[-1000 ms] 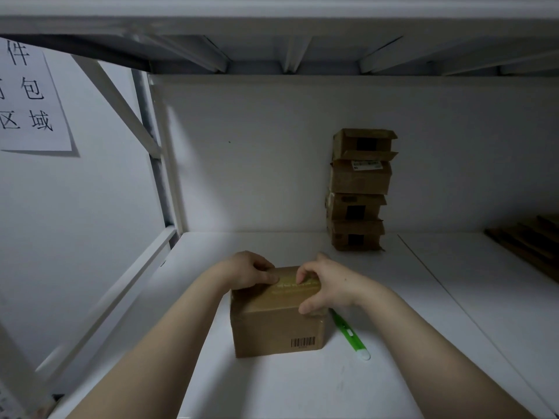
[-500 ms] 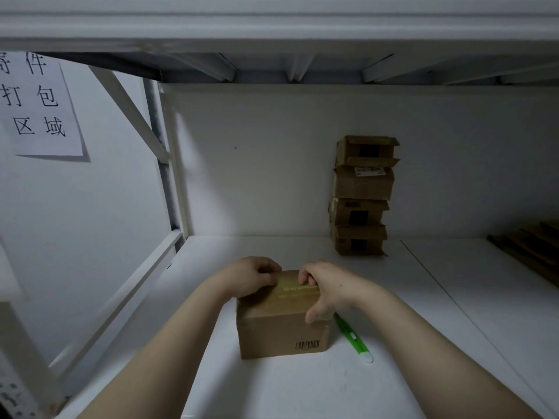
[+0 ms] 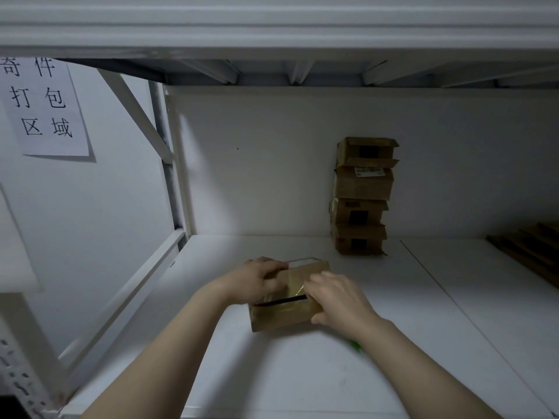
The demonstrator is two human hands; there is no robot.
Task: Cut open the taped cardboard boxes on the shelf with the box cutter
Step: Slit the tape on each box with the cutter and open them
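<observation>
A small taped cardboard box [image 3: 284, 316] lies on the white shelf [image 3: 302, 373] in front of me, tipped so its taped top faces me, with a dark slit open along the seam. My left hand [image 3: 257, 279] grips the box's far left edge. My right hand [image 3: 335, 297] holds the right end, fingers curled at the seam. Only a sliver of the green box cutter [image 3: 355, 346] shows on the shelf, mostly hidden under my right forearm.
A stack of several cardboard boxes [image 3: 361, 196] stands against the back wall, right of centre. Flat brown cardboard pieces [image 3: 532, 252] lie at the far right. A shelf post and diagonal brace [image 3: 163, 164] stand at the left, beside a paper sign [image 3: 42, 107].
The box has been tipped toward me and turned, and a slit now gapes along its seam. Both hands shifted with it. My right forearm now covers most of the cutter.
</observation>
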